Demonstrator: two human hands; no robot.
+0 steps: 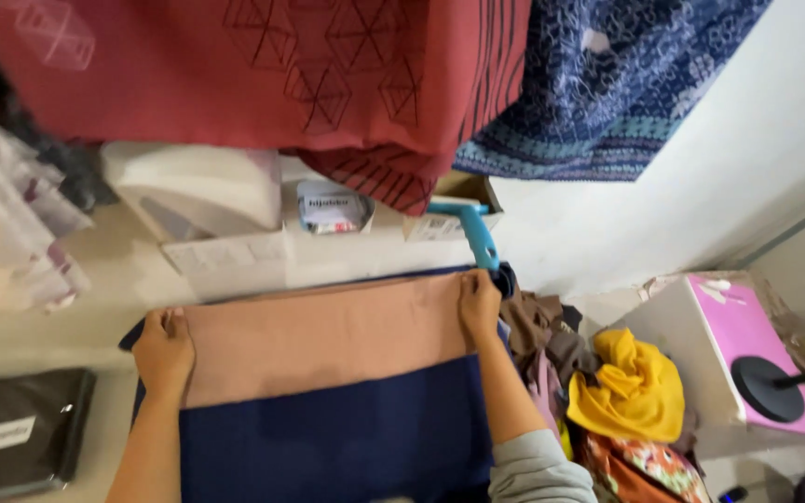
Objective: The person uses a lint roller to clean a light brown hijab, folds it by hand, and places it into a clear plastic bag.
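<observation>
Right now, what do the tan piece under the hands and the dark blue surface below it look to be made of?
Tan cloth: a thin, matte woven fabric, it seems; it lies flat with a soft folded edge. Blue surface: likely a cloth cover, matte and smooth, though the weave is too blurred to tell. Left hand and right hand press the tan cloth's ends.

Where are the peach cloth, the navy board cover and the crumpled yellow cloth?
Flat peach cloth [323, 337]: head view, middle of its spread surface.
Navy board cover [337, 433]: head view, bare area below the peach cloth.
Crumpled yellow cloth [628, 387]: head view, centre of the bundle.
</observation>
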